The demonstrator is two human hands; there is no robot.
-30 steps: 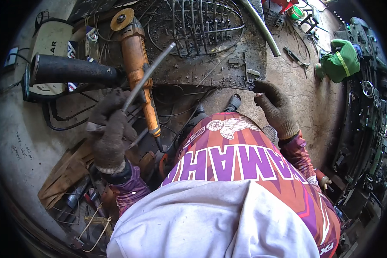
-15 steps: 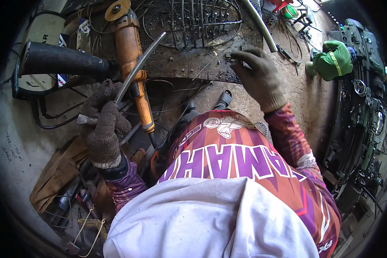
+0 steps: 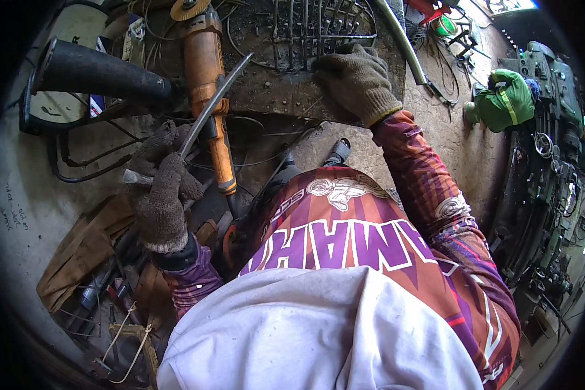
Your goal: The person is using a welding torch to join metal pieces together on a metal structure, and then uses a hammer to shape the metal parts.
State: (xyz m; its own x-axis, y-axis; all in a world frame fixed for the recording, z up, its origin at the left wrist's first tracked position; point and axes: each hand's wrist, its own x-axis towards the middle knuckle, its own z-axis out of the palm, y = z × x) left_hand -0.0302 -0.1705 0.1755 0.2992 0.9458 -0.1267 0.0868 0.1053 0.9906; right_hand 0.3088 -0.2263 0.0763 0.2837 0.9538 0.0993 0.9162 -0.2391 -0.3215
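Note:
My left hand (image 3: 164, 188), in a dark knitted glove, is closed round a long curved metal bar (image 3: 216, 99). The bar rises from the fist past the angle grinder. A short metal end (image 3: 136, 177) also juts out of the fist's left side; I cannot tell whether it belongs to the bar. My right hand (image 3: 356, 81), gloved too, is down at the near edge of a round metal grate (image 3: 307, 32) on the dark workbench (image 3: 266, 97). Its fingers are bent together, their tips partly hidden, so what they hold cannot be made out.
An orange angle grinder (image 3: 205, 78) lies across the bench's edge. Left of it is a dark metal tube (image 3: 101, 78). A pale pipe (image 3: 403, 42) lies along the bench's right side. Tools and brown cloth (image 3: 88, 244) crowd the lower left. Green machinery (image 3: 552, 110) stands right.
My right hand has moved left and forward, from above the bench's right corner to the grate, its fingers drawing together. My left hand keeps hold of the bar, shifting slightly.

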